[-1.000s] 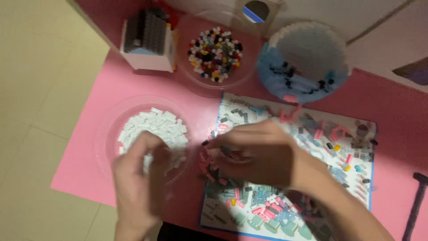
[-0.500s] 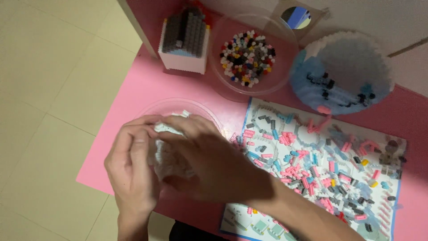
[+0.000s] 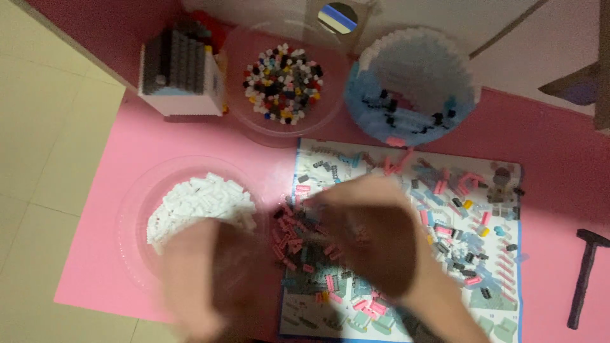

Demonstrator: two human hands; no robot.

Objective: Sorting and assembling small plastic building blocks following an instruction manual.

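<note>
Bricks (image 3: 330,279), pink and grey, lie scattered on the instruction sheet (image 3: 502,298) over the pink mat (image 3: 108,190). The right hand (image 3: 375,241) hovers above them, blurred; its grip I cannot tell. At nine o'clock, the left hand (image 3: 203,279), equally blurred, covers the clear dish (image 3: 136,209) of white pieces (image 3: 197,200).
</note>
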